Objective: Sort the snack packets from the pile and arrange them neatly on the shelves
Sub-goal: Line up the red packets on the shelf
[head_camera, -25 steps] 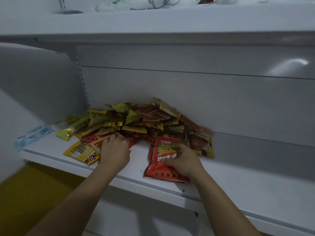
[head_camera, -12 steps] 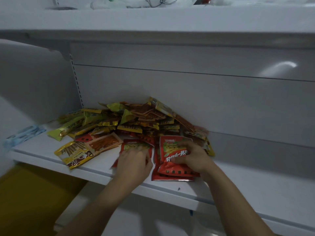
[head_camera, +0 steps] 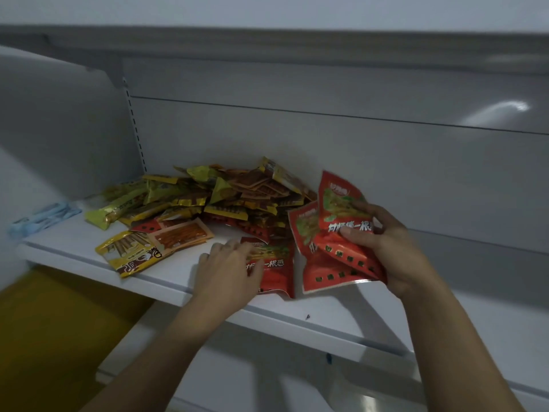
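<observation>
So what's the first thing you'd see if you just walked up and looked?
Probably the bright red packets fanned in the right hand, held up just above the white shelf. Next, the big jumbled pile of yellow and brown snack packets heaped against the back wall. The left hand rests on a flat red packet lying at the shelf's front.
</observation>
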`<state>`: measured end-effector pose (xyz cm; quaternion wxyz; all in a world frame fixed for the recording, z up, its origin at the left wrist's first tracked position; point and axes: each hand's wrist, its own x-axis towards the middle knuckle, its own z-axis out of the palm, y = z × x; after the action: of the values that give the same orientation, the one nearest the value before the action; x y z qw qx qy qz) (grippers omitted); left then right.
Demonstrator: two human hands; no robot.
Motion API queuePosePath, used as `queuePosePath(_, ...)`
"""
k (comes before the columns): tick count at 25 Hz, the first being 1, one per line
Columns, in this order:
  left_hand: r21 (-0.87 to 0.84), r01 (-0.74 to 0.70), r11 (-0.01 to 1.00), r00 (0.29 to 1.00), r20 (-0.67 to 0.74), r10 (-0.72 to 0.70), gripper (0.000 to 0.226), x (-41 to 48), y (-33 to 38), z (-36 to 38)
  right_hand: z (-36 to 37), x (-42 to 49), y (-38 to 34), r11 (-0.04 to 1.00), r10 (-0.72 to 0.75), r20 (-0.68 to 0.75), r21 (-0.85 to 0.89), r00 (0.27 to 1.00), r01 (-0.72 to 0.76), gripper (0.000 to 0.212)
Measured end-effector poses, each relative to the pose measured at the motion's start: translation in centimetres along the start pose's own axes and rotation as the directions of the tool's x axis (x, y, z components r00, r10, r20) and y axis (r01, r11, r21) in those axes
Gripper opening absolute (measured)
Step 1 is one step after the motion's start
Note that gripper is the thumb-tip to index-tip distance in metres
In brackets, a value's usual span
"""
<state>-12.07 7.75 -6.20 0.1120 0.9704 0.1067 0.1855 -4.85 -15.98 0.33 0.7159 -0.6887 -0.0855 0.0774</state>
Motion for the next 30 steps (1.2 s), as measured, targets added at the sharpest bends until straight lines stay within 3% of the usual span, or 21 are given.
queuePosePath(1,0.036,-0.001,0.999,0.998,0.061,-0.001,0.036,0.0,-0.1,0.1,0.4,0.0,0.0,0.998,-0.001,0.006,0.069,1.000,0.001,0.068)
queuePosePath(3,-0.078,-0.069,0.995,0.984,0.160,0.081,0.032,-0.3,0.5,0.4,1.8,0.2,0.8,0.995,0.031,0.017,0.092,0.999,-0.033,0.070)
queuePosePath(6,-0.317,-0.092,0.944,0.966,0.202,0.162,0.026,-0.9,2.0,0.7,3.1,0.0,3.0,0.993,0.103,-0.009,-0.054,0.995,-0.103,0.066)
queuePosePath(9,-0.416,-0.015,0.909,0.985,0.148,0.085,0.028,-0.1,1.3,0.2,2.5,-0.1,4.9,0.971,0.070,-0.100,-0.220,0.993,-0.090,0.066)
queuePosePath(15,-0.071,-0.135,0.988,0.988,0.070,0.140,0.039,4.4,-1.3,1.2,3.4,-0.3,6.1,0.852,-0.034,-0.173,-0.520,0.984,-0.062,0.067)
queuePosePath(19,0.053,-0.051,0.997,0.998,0.043,0.048,0.042,7.2,-2.3,2.9,3.6,-0.5,6.5,0.855,-0.022,-0.189,-0.512,0.982,-0.079,0.068)
queuePosePath(24,0.141,-0.080,0.987,0.997,0.007,0.080,0.029,8.4,-2.7,3.9,3.9,-0.2,6.7,0.858,-0.021,-0.224,-0.505,0.974,-0.097,0.071)
queuePosePath(30,0.131,-0.161,0.978,0.987,-0.007,0.163,0.021,6.4,-1.9,2.7,3.9,0.0,6.9,0.890,-0.021,-0.249,-0.445,0.968,-0.095,0.068)
